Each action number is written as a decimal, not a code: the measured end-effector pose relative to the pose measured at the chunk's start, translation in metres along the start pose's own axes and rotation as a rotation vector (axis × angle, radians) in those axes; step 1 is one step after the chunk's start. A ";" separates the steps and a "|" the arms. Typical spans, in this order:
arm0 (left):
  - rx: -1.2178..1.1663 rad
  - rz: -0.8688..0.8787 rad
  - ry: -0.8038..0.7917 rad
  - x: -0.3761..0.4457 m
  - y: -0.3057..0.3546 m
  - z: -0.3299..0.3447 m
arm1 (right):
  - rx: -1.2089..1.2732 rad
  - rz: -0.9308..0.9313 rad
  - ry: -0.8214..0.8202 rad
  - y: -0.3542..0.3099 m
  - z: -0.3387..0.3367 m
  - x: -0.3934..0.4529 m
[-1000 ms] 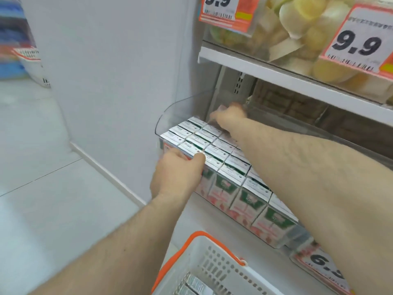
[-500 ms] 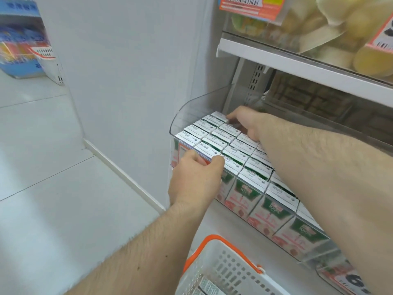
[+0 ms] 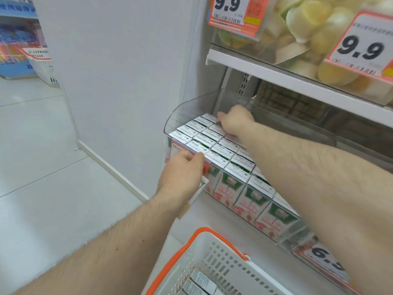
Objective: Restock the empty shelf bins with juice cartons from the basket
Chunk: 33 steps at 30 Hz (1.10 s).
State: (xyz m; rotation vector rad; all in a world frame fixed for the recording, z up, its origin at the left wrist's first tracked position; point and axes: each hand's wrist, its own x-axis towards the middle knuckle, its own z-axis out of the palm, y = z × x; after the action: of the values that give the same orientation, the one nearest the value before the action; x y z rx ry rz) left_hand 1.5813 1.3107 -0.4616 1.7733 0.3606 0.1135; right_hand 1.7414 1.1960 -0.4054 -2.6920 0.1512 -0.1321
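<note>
A clear plastic shelf bin (image 3: 187, 109) holds several white, green and red juice cartons (image 3: 230, 185) standing in tight rows. My left hand (image 3: 182, 175) is at the bin's front left corner, fingers and thumb curled on the top edge of the front carton. My right hand (image 3: 236, 120) reaches over the rows to the back of the bin, its fingers curled down on a back-row carton that it mostly hides. Below, a white basket (image 3: 214, 250) with an orange rim holds a few more cartons (image 3: 200, 282) lying flat.
Above the bin, a white shelf (image 3: 276, 75) carries packed fruit cups and 9.9 price tags. A 6.9 price tag (image 3: 325, 258) hangs under the bin at right. A white wall panel (image 3: 127, 71) stands to the left, with tiled floor (image 3: 42, 177) beyond.
The camera view has shifted slightly. My right hand has curled its fingers at the back row. My left hand stays at the front carton.
</note>
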 end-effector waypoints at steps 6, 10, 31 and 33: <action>-0.327 -0.118 -0.199 -0.041 0.018 0.002 | 0.131 -0.169 0.203 0.020 -0.041 -0.065; -0.464 -0.245 -0.344 -0.069 0.025 0.013 | 0.349 -0.227 0.271 0.036 -0.060 -0.140; -0.525 -0.102 -1.126 -0.163 0.018 0.091 | 1.057 -0.061 -0.059 0.222 -0.104 -0.319; -0.363 -0.011 -1.252 -0.171 0.009 0.097 | 1.100 -0.083 -0.098 0.233 -0.105 -0.319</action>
State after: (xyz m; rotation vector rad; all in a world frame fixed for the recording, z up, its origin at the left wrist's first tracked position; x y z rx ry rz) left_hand 1.4475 1.1666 -0.4558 1.1886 -0.5299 -0.8567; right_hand 1.3933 0.9830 -0.4332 -1.6010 -0.0606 -0.0724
